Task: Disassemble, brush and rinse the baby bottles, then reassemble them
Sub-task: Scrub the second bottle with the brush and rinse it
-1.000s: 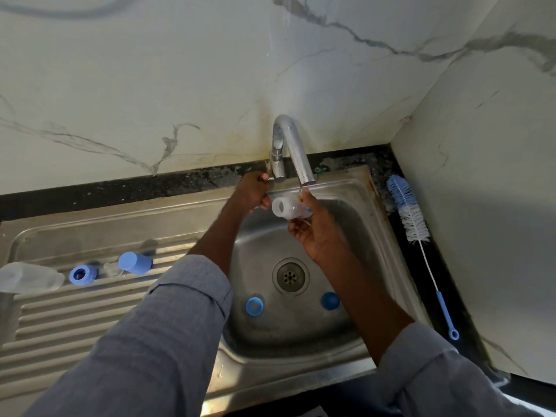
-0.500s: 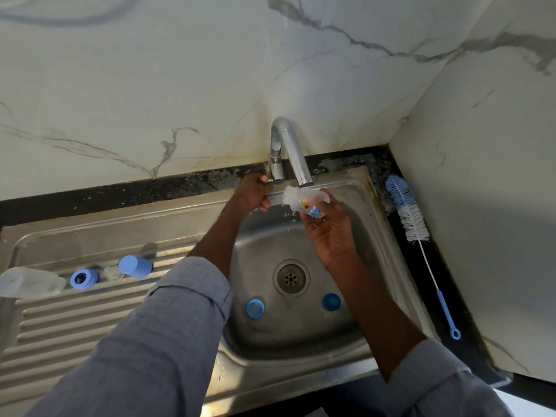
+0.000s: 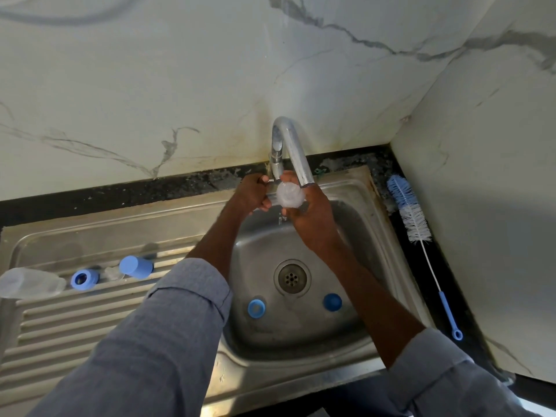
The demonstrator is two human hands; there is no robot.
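Observation:
My right hand point(image 3: 310, 215) grips a clear baby bottle point(image 3: 290, 194) under the spout of the steel tap point(image 3: 296, 152), its round end turned toward me. Water trickles below it into the sink point(image 3: 373, 236). My left hand point(image 3: 252, 195) is curled around the tap handle at the tap's base. A blue ring point(image 3: 255, 308) and a blue cap point(image 3: 332, 301) lie on the sink floor on either side of the drain point(image 3: 291, 277). On the drainboard point(image 3: 75, 323) lie a second clear bottle point(image 3: 27, 282), a blue ring point(image 3: 84, 279), a clear teat point(image 3: 114, 272) and a blue cap point(image 3: 136, 266).
A blue-and-white bottle brush point(image 3: 416, 233) lies on the dark counter strip right of the sink. Marble walls close in behind and on the right.
My right hand has turned the bottle under the spout, so its round end now faces me instead of lying sideways. My left hand has stayed on the tap handle.

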